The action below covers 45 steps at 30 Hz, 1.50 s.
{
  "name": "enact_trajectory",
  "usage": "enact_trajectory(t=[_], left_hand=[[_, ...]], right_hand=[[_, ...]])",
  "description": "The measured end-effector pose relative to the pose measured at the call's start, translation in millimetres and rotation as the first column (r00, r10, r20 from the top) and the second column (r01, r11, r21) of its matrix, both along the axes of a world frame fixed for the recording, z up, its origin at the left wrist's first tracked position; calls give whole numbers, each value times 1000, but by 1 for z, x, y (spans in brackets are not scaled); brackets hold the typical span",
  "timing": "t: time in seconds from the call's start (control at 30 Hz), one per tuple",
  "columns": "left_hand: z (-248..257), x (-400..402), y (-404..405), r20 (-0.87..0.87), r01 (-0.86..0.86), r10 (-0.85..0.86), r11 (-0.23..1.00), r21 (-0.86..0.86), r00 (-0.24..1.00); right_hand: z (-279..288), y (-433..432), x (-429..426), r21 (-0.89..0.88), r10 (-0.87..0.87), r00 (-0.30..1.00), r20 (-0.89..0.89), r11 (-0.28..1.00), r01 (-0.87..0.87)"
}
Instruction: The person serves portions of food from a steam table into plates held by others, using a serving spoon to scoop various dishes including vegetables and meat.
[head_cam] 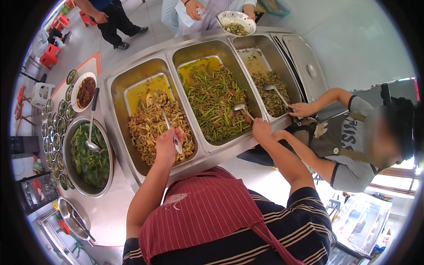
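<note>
My left hand (168,142) grips the handle of a metal serving spoon (166,120); its bowl is hidden under shredded food in the left steel pan (121,91). At the near edge of the middle pan, my right hand (261,130) is closed around the handle end of a metal ladle (239,107). That ladle's bowl lies on chopped green stalks with meat (212,96). The right pan (243,41) contains chopped greens and another metal ladle (271,87), whose handle a co-worker's hand (301,109) touches.
Left of the pans are a steel basin of leafy greens (87,159) with a black-handled ladle (93,106), a bowl of red sauce (86,91) and several small dishes. A co-worker (351,139) stands close at right. Across the counter, a person's hand holds a patterned bowl (236,23).
</note>
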<state>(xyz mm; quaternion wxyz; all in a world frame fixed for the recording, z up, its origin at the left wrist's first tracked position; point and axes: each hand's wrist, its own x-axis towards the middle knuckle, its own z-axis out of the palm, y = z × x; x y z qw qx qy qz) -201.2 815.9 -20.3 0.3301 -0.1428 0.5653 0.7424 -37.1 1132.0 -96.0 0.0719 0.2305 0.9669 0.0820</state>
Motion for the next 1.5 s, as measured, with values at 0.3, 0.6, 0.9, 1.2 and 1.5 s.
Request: enact_trajectory(t=[0.3, 0.6, 0.9, 1.2, 1.5], left_hand=[[-6, 5, -21, -15, -24, 23, 992, -126, 1000], [-6, 13, -30, -52, -12, 0, 970, -241, 999], [-5, 23, -39, -72, 12, -33, 961, -275, 997], [-3, 23, -44, -53, 34, -50, 965, -258, 997], [4, 23, -50, -91, 49, -73, 968, -246, 993]], right_hand=[[26, 31, 4, -244, 69, 984, 162, 969, -28], [14, 63, -165, -15, 62, 997, 49, 998, -62], [-18, 41, -213, -296, -12, 981, 194, 953, 71], [-1, 54, -172, -691, 330, 864, 380, 722, 29], [69, 49, -132, -891, -176, 910, 377, 200, 407]])
